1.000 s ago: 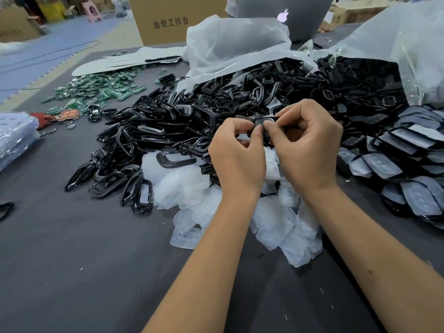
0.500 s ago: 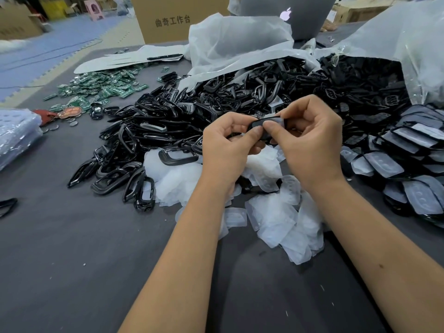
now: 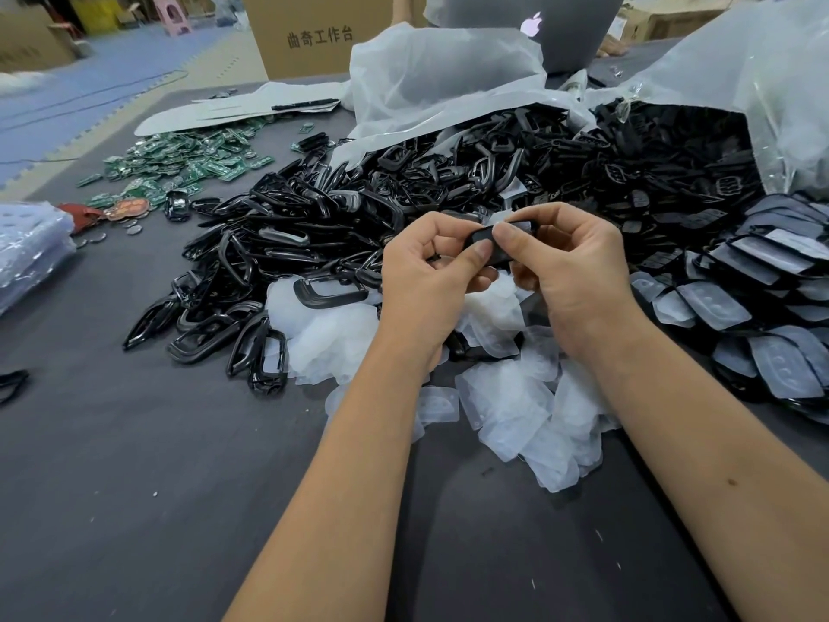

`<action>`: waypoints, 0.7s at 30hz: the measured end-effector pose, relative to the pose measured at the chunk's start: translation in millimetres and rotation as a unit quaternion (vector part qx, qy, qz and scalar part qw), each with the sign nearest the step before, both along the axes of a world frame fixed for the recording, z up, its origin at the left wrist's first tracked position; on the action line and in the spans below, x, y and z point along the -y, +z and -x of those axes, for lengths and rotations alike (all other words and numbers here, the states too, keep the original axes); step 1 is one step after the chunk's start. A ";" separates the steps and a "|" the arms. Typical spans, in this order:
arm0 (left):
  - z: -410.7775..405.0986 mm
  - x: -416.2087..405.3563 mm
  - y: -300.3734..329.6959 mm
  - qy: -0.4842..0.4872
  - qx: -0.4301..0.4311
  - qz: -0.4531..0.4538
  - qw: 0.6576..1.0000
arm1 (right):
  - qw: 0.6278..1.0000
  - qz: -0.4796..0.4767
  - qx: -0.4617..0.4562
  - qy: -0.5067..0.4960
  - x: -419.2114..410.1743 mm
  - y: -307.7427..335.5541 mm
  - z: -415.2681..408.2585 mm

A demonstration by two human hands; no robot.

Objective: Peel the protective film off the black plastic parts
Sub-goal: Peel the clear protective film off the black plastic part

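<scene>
One black plastic part [image 3: 497, 250] is held between both hands above the table's middle. My left hand [image 3: 430, 280] grips its left end, thumb on top. My right hand [image 3: 578, 267] pinches its upper right edge with thumb and forefinger, where a bit of pale film shows. Under the hands lies a heap of peeled white film pieces [image 3: 516, 397]. A big pile of black frame parts [image 3: 314, 226] spreads behind and to the left. Film-covered black parts [image 3: 753, 316] lie stacked at the right.
Green circuit boards [image 3: 188, 163] are scattered at the back left. Open clear plastic bags [image 3: 448, 83] lie behind the pile, with a laptop [image 3: 551, 24] and a cardboard box [image 3: 323, 33] beyond. A plastic-wrapped bundle [image 3: 31, 249] sits at the left edge. Dark grey table [image 3: 134, 487] stretches in front.
Both hands have turned the black part and shifted their grip on it. My left thumb now lies on top and my right fingers pinch its upper edge.
</scene>
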State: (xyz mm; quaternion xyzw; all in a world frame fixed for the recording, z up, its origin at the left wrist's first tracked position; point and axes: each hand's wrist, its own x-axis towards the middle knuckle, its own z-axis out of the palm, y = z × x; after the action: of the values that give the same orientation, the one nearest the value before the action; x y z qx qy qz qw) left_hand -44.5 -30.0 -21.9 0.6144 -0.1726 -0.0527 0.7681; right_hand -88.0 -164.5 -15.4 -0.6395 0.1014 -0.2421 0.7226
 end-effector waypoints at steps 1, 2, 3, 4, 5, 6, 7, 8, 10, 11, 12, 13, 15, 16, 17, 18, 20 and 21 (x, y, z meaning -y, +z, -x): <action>0.0 -0.1 0.1 0.001 -0.002 0.001 1.000 | 1.000 0.003 0.000 0.001 0.3 -0.2 0.0; 0.1 -0.4 0.0 0.001 -0.003 0.001 1.000 | 1.000 0.004 -0.001 0.003 0.6 -0.6 0.2; 0.3 -0.6 -0.1 0.000 -0.003 0.000 1.000 | 1.000 0.005 -0.003 0.005 0.7 -1.2 0.3; 0.6 -0.5 -0.1 0.000 -0.004 -0.001 1.000 | 1.000 0.005 -0.006 0.005 1.1 -1.5 0.4; 1.0 -0.4 -0.2 -0.001 -0.004 -0.002 1.000 | 1.000 0.007 -0.008 0.006 1.2 -1.6 0.3; 1.4 -0.4 -0.2 0.000 -0.004 -0.004 1.000 | 1.000 0.008 -0.010 0.007 1.5 -1.5 0.3; 1.8 -0.4 0.1 0.002 -0.003 -0.006 1.000 | 1.000 0.008 -0.010 0.008 1.6 -1.4 0.1; 2.0 -0.5 0.5 0.005 -0.002 -0.008 1.000 | 1.000 0.007 -0.010 0.009 1.7 -1.4 -0.2; 2.3 -0.6 0.6 0.011 -0.002 -0.012 1.000 | 1.000 0.007 -0.010 0.006 1.1 -2.0 -0.5; 2.3 -0.4 0.6 0.013 -0.001 -0.015 1.000 | 1.000 0.011 -0.011 0.002 0.4 -2.3 -0.8; 2.4 -0.2 0.7 0.014 -0.001 -0.017 1.000 | 1.000 0.016 -0.012 -0.003 -0.4 -2.7 -1.0; 2.4 0.0 0.7 0.015 -0.001 -0.019 1.000 | 1.000 0.021 -0.014 -0.008 -1.2 -3.0 -1.4; 2.1 0.2 0.4 0.017 -0.001 -0.024 1.000 | 0.999 0.024 -0.020 -0.015 -2.0 -3.5 -2.2; 2.0 0.1 0.1 0.019 0.000 -0.025 1.000 | 0.999 0.021 -0.022 -0.017 -1.8 -3.9 -2.5; 2.0 -0.1 -0.1 0.021 0.000 -0.026 0.999 | 0.999 0.018 -0.025 -0.017 -1.7 -4.3 -2.7; 1.8 0.0 -0.3 0.022 0.000 -0.027 0.999 | 0.999 0.019 -0.025 -0.018 -1.3 -4.5 -3.0; 1.4 -0.5 -1.1 0.023 -0.003 -0.028 0.999 | 0.999 0.035 -0.021 -0.019 -1.4 -5.4 -3.3; 1.1 -0.7 -1.1 0.024 -0.005 -0.028 0.999 | 0.999 0.047 -0.016 -0.021 -1.3 -5.7 -3.5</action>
State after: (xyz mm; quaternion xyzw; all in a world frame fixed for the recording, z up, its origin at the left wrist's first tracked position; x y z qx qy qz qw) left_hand -45.5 -29.3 -23.0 0.6394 -0.1525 -0.0423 0.7524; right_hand -84.5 -163.2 -21.0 -0.6742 0.1149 -0.2511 0.6850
